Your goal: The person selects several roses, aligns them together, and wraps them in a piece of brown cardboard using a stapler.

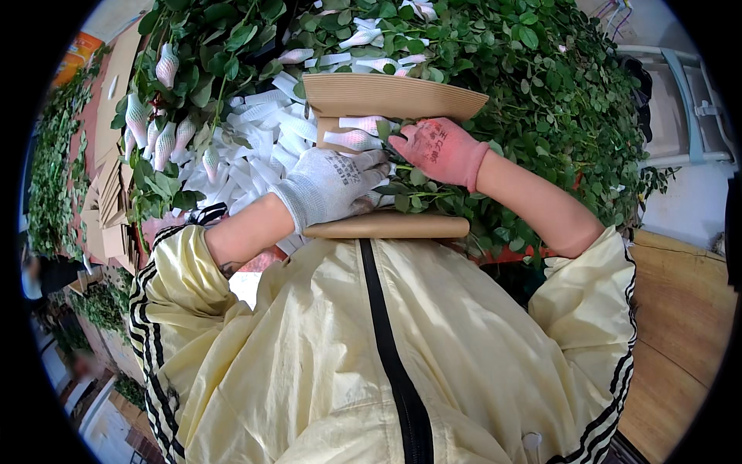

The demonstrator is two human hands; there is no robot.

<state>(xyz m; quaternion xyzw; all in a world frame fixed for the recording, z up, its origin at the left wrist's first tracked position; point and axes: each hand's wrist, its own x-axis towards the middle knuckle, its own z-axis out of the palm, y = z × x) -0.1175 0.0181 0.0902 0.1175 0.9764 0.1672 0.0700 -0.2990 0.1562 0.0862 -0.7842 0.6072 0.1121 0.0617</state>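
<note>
A sheet of brown corrugated cardboard [394,94] lies in front of me, its far flap standing up and its near edge [386,226] folded up by my body. Two pink rosebuds in white mesh sleeves [353,140] rest on it, heads to the left. My left hand [328,185], in a whitish glove, lies over the sheet just nearer than these buds, fingers stretched to the right; what is under the palm is hidden. In a pink glove, my right hand [439,151] is closed where the buds' leafy stems run; its fingertips are partly hidden.
Loose white mesh sleeves [255,131] are heaped to the left. More sleeved rosebuds [165,143] hang at the far left. Leafy stems [541,100] pile up behind and to the right. Cardboard sheets [108,205] are stacked at left; a metal-framed chair [684,100] stands at right.
</note>
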